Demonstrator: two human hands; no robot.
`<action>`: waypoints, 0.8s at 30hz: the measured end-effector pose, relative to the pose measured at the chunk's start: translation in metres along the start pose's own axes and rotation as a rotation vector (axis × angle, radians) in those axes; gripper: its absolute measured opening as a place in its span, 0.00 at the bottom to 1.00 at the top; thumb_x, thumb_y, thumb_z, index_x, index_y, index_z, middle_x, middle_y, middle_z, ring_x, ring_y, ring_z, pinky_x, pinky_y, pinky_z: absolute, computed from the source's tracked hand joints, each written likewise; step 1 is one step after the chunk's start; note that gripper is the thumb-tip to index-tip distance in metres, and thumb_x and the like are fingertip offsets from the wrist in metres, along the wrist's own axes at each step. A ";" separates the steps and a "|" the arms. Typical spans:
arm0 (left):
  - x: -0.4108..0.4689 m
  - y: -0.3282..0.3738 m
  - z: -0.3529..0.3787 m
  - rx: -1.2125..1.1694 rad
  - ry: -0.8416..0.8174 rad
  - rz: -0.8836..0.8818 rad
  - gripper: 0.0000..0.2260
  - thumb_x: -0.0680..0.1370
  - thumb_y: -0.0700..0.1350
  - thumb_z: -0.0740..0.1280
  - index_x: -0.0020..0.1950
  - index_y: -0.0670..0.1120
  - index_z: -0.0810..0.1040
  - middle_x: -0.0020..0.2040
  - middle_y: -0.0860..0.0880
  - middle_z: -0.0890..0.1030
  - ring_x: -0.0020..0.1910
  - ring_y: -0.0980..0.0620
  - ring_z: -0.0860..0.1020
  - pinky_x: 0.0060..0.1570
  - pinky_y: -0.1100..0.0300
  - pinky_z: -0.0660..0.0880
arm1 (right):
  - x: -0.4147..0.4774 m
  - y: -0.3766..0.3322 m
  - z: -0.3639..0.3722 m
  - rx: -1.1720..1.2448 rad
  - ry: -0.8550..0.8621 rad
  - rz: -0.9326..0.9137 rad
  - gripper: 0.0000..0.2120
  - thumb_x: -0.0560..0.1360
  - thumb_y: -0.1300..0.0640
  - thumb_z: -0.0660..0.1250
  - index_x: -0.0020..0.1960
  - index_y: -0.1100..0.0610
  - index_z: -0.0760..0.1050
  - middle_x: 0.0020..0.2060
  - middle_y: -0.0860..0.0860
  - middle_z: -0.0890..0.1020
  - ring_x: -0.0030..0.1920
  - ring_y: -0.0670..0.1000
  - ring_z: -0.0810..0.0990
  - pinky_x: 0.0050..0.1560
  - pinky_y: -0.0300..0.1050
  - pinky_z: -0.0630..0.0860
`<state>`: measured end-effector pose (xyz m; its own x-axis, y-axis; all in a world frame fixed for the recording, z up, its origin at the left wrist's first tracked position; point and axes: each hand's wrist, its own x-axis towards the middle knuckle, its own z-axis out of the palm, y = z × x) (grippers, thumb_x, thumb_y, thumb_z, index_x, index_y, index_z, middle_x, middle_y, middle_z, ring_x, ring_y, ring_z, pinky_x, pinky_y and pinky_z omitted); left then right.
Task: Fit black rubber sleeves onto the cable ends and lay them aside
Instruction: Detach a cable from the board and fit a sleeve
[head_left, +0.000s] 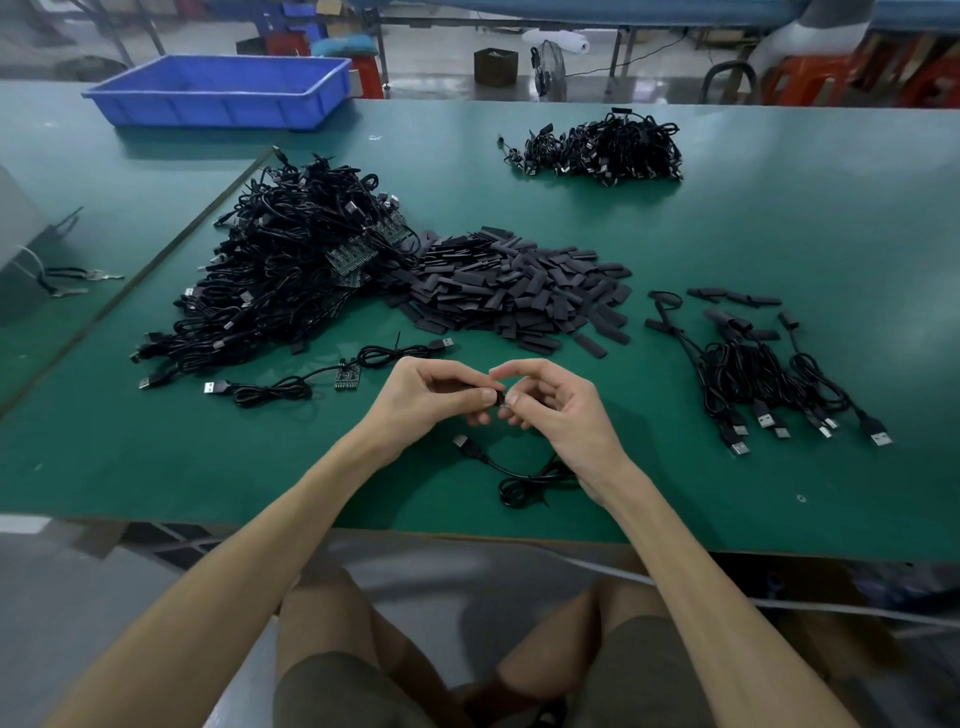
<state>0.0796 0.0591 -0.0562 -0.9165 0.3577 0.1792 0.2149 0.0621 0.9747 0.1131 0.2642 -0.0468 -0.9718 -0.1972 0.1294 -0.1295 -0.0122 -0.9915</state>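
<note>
My left hand (436, 395) and my right hand (550, 405) meet above the green table (779, 493) near its front edge. Together they pinch a small black sleeve (500, 399) at a cable end; most of it is hidden by my fingertips. The black cable (519, 480) hangs from my right hand and coils on the table, its USB plug (464, 444) lying below my left hand. A heap of loose black sleeves (519, 291) lies just beyond my hands. Sleeved cables (769, 374) lie to the right.
A big tangle of black cables with small circuit boards (291, 275) sits at the left, with two loose cables (311, 379) in front of it. Another cable pile (602, 148) lies far back. A blue bin (223, 91) stands at the back left.
</note>
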 end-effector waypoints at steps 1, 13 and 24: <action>0.000 0.000 -0.001 -0.012 -0.002 -0.023 0.07 0.74 0.42 0.77 0.51 0.43 0.87 0.41 0.41 0.86 0.38 0.47 0.84 0.44 0.59 0.81 | 0.000 0.000 0.000 -0.001 -0.003 -0.001 0.14 0.79 0.68 0.68 0.56 0.52 0.84 0.40 0.53 0.84 0.44 0.50 0.83 0.46 0.38 0.79; 0.001 -0.001 0.004 0.031 -0.016 0.050 0.10 0.72 0.37 0.78 0.52 0.41 0.85 0.45 0.43 0.87 0.44 0.48 0.85 0.50 0.58 0.80 | 0.001 0.001 0.000 -0.016 0.007 0.001 0.16 0.78 0.68 0.67 0.55 0.50 0.84 0.38 0.52 0.82 0.39 0.47 0.81 0.43 0.37 0.78; -0.002 -0.001 0.004 0.045 0.002 0.077 0.09 0.74 0.41 0.78 0.53 0.44 0.87 0.45 0.44 0.87 0.45 0.44 0.86 0.50 0.54 0.83 | 0.001 0.003 0.001 -0.006 0.027 -0.003 0.15 0.79 0.67 0.68 0.56 0.50 0.84 0.37 0.51 0.83 0.40 0.47 0.82 0.43 0.36 0.77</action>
<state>0.0825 0.0617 -0.0578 -0.8975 0.3610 0.2535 0.2995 0.0768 0.9510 0.1121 0.2635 -0.0498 -0.9764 -0.1708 0.1323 -0.1331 -0.0064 -0.9911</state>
